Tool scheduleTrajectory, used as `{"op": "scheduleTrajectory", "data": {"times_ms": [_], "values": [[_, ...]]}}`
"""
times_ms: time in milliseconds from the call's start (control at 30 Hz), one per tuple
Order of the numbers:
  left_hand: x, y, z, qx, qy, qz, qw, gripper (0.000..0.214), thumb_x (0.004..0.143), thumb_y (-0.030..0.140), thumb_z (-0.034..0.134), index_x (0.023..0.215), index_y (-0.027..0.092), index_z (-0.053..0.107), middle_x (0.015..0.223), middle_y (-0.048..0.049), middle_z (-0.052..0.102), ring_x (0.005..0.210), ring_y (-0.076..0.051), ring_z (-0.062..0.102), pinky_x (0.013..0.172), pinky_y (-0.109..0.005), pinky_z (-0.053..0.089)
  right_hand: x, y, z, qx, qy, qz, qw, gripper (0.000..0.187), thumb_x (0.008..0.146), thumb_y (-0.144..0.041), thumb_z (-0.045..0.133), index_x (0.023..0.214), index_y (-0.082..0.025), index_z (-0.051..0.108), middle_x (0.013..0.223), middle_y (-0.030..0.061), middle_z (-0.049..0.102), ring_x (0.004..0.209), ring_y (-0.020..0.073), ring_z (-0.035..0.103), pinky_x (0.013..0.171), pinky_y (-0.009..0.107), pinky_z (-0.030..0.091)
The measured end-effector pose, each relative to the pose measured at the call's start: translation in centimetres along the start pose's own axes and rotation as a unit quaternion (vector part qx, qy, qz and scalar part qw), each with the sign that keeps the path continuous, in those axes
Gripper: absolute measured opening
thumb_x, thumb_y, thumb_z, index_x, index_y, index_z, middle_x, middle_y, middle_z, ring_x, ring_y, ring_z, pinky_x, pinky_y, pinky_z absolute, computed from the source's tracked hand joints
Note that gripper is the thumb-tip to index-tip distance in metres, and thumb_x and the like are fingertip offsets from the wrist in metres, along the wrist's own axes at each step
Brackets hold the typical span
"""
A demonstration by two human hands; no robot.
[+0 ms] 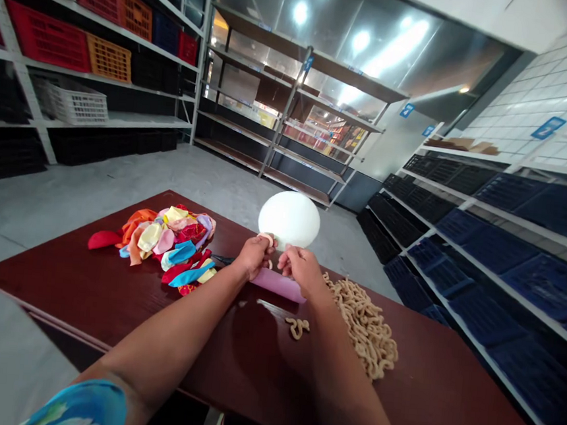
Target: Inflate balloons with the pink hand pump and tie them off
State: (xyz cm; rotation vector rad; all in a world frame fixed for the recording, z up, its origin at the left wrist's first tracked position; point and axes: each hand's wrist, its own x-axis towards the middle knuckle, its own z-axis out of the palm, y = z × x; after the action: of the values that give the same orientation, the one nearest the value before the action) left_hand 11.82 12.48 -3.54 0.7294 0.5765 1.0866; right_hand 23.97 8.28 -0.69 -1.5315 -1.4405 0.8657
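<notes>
A blown-up white balloon [289, 219] stands just beyond my two hands, over the table's far edge. My left hand [256, 255] is closed at the balloon's lower left, pinching its neck end. A pale bit shows at those fingers, too small to name. Close beside it, my right hand [299, 267] has its fingers curled together below the balloon; what they pinch is hidden. Under both hands lies a pinkish-purple cylinder [280, 285], with a dark tip showing to the left of my left wrist.
Limp coloured balloons [166, 242] are heaped on the dark red table [82, 294] at left. At right lies a pile of tan twisted cords [363, 325], and one small loose piece [297, 327] sits nearer me. Shelves with crates [48, 36] and dark blue bins [545, 282] flank the table.
</notes>
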Motion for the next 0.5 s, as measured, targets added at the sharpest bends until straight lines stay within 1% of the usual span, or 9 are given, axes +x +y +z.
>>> {"op": "scheduleTrajectory", "data": {"times_ms": [67,100,133,200,267,300,333,400,500], "values": [[-0.2,0.4,0.2,-0.009,0.007,-0.005,1.0,0.012,0.075,0.024,0.052,0.07,0.014,0.048,0.05,0.0058,0.034,0.035,-0.001,0.021,0.034,-0.014,0.01,0.6,1.7,0.6,0.008,0.002,0.051,0.999,0.025,0.076,-0.041,0.053,0.068,-0.018,0.059,0.066,0.0016,0.063,0.043,0.0098,0.052,0.038,0.021,0.035],[-0.4,0.5,0.3,-0.017,0.005,-0.01,1.0,0.012,0.076,0.023,0.051,0.07,0.014,0.048,0.051,0.0057,0.034,0.035,-0.001,0.021,0.034,-0.014,0.01,0.9,2.2,1.0,0.039,-0.002,0.061,0.997,0.022,0.075,-0.039,0.054,0.073,-0.019,0.06,0.071,0.0016,0.065,0.047,0.0106,0.054,0.04,0.022,0.038],[-0.5,0.7,0.5,-0.029,-0.005,-0.021,0.999,0.012,0.077,0.023,0.051,0.07,0.014,0.047,0.051,0.0057,0.033,0.035,-0.001,0.02,0.033,-0.013,0.009,1.1,2.6,1.5,0.083,-0.011,0.057,0.995,0.02,0.074,-0.038,0.055,0.078,-0.019,0.061,0.075,0.0016,0.066,0.053,0.0115,0.057,0.044,0.022,0.042],[-1.0,1.2,0.8,-0.064,-0.046,-0.057,0.995,0.012,0.078,0.022,0.051,0.071,0.014,0.047,0.051,0.0061,0.032,0.035,-0.001,0.019,0.033,-0.013,0.008,1.4,2.7,2.3,0.188,-0.033,0.03,0.981,0.021,0.074,-0.038,0.056,0.084,-0.021,0.061,0.082,0.0014,0.067,0.065,0.013,0.061,0.056,0.025,0.049],[-1.4,1.7,1.1,-0.107,-0.104,-0.101,0.984,0.013,0.08,0.023,0.051,0.072,0.014,0.046,0.052,0.0066,0.03,0.035,-0.001,0.017,0.032,-0.012,0.007,1.3,2.3,2.9,0.274,-0.049,-0.002,0.96,0.022,0.073,-0.039,0.058,0.087,-0.022,0.061,0.088,0.0014,0.067,0.076,0.0143,0.062,0.068,0.027,0.051],[-1.7,2.0,1.2,-0.128,-0.133,-0.122,0.975,0.013,0.081,0.023,0.051,0.073,0.013,0.046,0.053,0.0067,0.029,0.035,-0.001,0.018,0.032,-0.012,0.007,1.2,2.0,3.1,0.301,-0.052,-0.01,0.952,0.024,0.072,-0.04,0.059,0.088,-0.022,0.061,0.09,0.0019,0.066,0.08,0.0151,0.062,0.07,0.027,0.051],[-1.9,2.2,1.3,-0.146,-0.158,-0.139,0.967,0.013,0.081,0.022,0.05,0.073,0.013,0.046,0.054,0.0067,0.028,0.036,-0.001,0.018,0.031,-0.011,0.007,1.0,1.7,3.2,0.317,-0.056,-0.01,0.947,0.025,0.072,-0.041,0.059,0.089,-0.022,0.06,0.093,0.0024,0.066,0.083,0.0159,0.061,0.071,0.028,0.051],[-2.2,2.5,1.4,-0.171,-0.189,-0.164,0.953,0.011,0.081,0.019,0.049,0.073,0.013,0.045,0.055,0.0065,0.027,0.036,-0.001,0.019,0.031,-0.01,0.008,0.6,1.3,3.2,0.322,-0.069,-0.004,0.944,0.03,0.073,-0.045,0.056,0.094,-0.024,0.057,0.095,0.0031,0.065,0.085,0.0171,0.061,0.067,0.029,0.052],[-2.4,2.5,1.3,-0.188,-0.203,-0.189,0.942,0.012,0.081,0.016,0.047,0.07,0.013,0.044,0.055,0.0064,0.026,0.035,0.0,0.018,0.03,-0.009,0.008,0.3,1.6,3.1,0.28,-0.097,-0.015,0.955,0.031,0.077,-0.051,0.048,0.095,-0.026,0.053,0.09,0.0021,0.064,0.08,0.0171,0.061,0.06,0.03,0.052]]}}
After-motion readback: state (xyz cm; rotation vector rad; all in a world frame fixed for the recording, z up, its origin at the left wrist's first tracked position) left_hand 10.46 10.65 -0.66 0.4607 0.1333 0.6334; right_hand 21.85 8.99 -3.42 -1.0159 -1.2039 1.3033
